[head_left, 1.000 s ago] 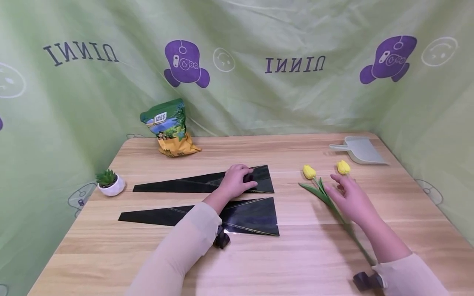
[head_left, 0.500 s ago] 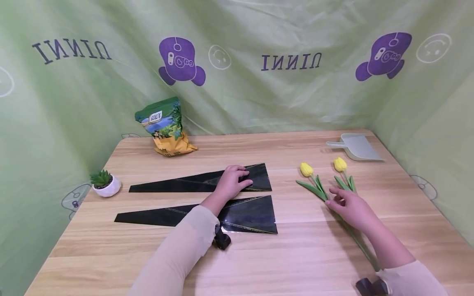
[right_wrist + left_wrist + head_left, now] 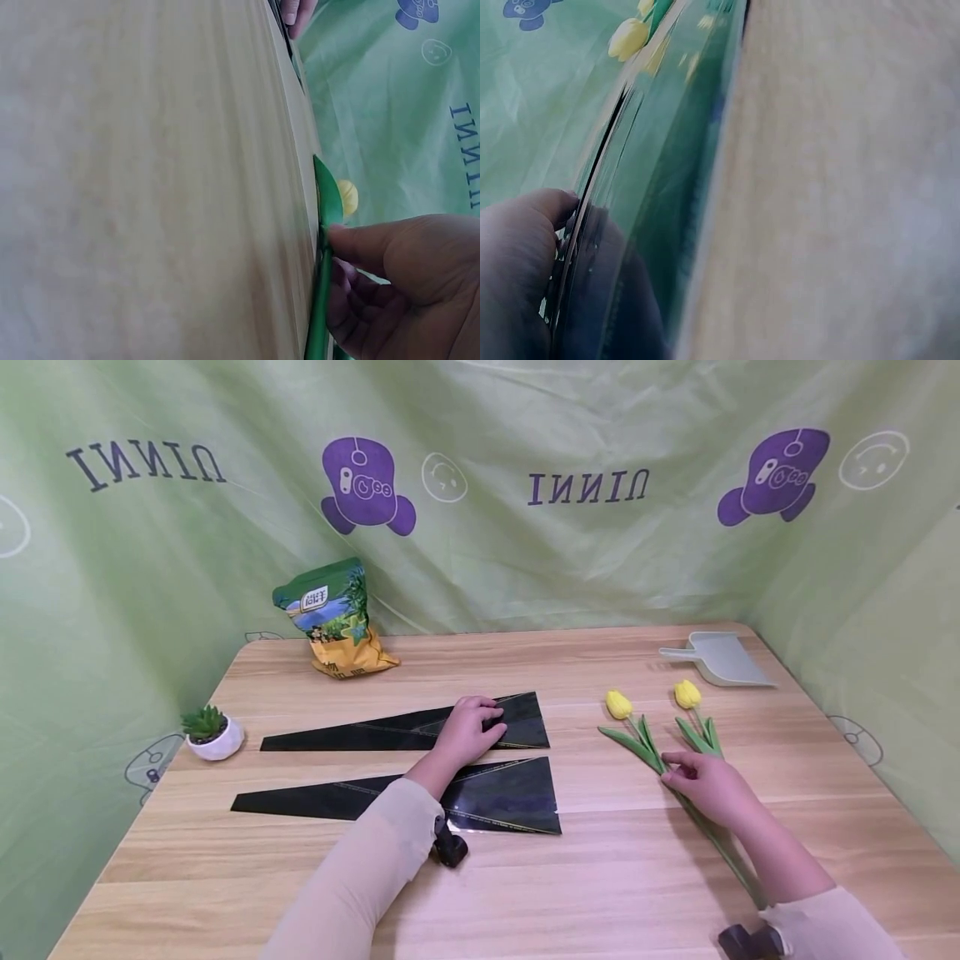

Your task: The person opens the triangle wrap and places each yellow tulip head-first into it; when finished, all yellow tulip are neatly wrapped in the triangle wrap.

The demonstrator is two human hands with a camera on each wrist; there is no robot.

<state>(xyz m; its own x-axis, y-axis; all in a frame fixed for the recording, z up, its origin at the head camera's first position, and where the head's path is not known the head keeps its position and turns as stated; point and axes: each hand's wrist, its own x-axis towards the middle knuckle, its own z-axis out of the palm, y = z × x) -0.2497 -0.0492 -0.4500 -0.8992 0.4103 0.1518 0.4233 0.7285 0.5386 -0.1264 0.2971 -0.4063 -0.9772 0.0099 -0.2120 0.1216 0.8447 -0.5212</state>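
Observation:
Two black tapered plastic sleeves lie flat, wide ends to the right: the far sleeve (image 3: 525, 718) and the near sleeve (image 3: 502, 793). My left hand (image 3: 467, 727) rests on the far sleeve near its wide end, fingers loosely bent. The left forearm covers part of the near one. On the right lie two artificial yellow tulips, the left tulip (image 3: 618, 704) and the right tulip (image 3: 687, 694). My right hand (image 3: 711, 785) pinches the left tulip just below its leaves. In the right wrist view, the thumb presses against the green stem (image 3: 321, 292). The hand hides part of the right tulip's stem.
A green and yellow snack bag (image 3: 337, 618) stands at the back left. By the left edge is a succulent in a white pot (image 3: 217, 741). A grey dustpan (image 3: 726, 660) lies at the back right. Green printed curtains (image 3: 495, 560) surround the table.
My right hand has drawn back from the right tulip's flower, uncovering its leaves, and closed its thumb and fingers on the left tulip's stem. The left hand stays on the far sleeve.

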